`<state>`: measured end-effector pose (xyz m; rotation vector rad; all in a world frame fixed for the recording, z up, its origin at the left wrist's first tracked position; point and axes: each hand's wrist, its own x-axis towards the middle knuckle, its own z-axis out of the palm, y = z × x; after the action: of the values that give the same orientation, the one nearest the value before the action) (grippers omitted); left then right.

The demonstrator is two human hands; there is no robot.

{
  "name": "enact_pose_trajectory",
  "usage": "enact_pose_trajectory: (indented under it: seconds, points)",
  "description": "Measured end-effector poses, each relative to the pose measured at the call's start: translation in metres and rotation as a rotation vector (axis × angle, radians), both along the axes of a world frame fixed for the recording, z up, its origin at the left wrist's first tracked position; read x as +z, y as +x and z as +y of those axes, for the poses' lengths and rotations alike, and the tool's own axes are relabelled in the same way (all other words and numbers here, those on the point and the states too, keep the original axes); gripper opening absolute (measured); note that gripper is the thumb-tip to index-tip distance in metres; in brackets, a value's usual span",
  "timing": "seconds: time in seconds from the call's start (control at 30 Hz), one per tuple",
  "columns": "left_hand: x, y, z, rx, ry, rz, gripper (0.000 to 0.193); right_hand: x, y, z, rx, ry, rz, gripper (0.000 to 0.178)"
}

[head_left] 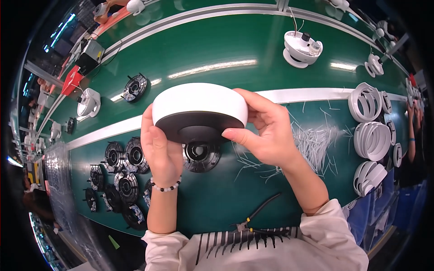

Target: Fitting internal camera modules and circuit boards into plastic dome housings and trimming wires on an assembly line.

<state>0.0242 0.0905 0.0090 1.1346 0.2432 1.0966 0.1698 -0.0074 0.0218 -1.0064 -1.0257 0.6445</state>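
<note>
Hands up over the green desk (pixel 217 40), and both are on the same thing: a round white plastic housing with a dark flat underside (pixel 200 113), held clear of the surface between them. Left hand (pixel 159 149) cups its left edge, fingers wrapped up the side; right hand (pixel 264 131) closes on the right edge, thumb pressed under the dark face and fingers curled over the white rim. Both grips are snug on the housing, neither hand loose.

The housing sits level, its round axis pointing roughly up toward the camera and tipped a little toward the person, so the dark face shows at the front. Directly below it on the desk, partly hidden by the hands, lies a black round slotted disc part (pixel 202 156) (touching or apart, I cannot tell). Both hands are about equally near that disc, the left thumb closest.

Left of it, a cluster of similar black discs (pixel 120 174). To the right, a scatter of thin white plastic strips (pixel 312 142) and stacks of white rings (pixel 373 137). Near the body, black-handled cutting pliers (pixel 255 217) rest on the desk. Beyond the white stripe, another white round unit (pixel 302 49) stands alone.
</note>
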Motion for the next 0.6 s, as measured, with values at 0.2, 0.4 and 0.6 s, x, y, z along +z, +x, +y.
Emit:
enact_pose_trajectory:
  seconds: [0.2, 0.4, 0.6]
  points:
    - [0.013, -0.009, 0.017, 0.148, 0.796, 0.450, 0.056, 0.015, 0.010, -0.005, -0.063, 0.019, -0.585, 0.044]
    - [0.009, -0.008, 0.013, 0.021, 0.853, 0.409, 0.039, 0.020, 0.012, -0.009, -0.057, 0.064, -0.645, 0.046]
    - [0.006, -0.014, -0.002, 0.193, 0.246, 0.152, 0.070, 0.009, 0.021, -0.006, 0.016, 0.144, -0.162, 0.045]
